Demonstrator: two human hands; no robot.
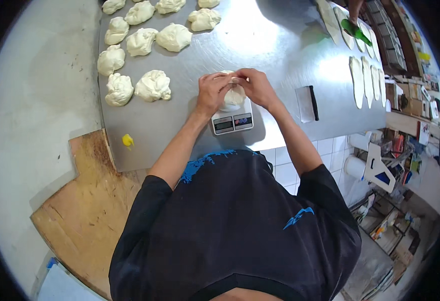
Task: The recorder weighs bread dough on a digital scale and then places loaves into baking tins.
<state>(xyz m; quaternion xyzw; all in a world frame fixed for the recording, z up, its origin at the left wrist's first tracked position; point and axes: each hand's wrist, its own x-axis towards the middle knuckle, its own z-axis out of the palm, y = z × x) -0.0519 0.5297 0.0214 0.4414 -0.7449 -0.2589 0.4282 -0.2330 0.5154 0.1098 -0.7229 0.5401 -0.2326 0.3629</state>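
A pale lump of dough sits on a white digital kitchen scale near the front edge of the metal table. My left hand is closed on the dough's far left side, fingers bent inward. From the right, my right hand pinches the same dough, its fingertips meeting those of the left hand. Part of the dough and most of the scale's top are hidden under my hands. To the right lies a bench scraper with a black handle.
Several dough lumps stand on the metal table at the left. A small yellow object lies near the left front. Flattened dough strips lie at the far right, where another person's hand holds a green object.
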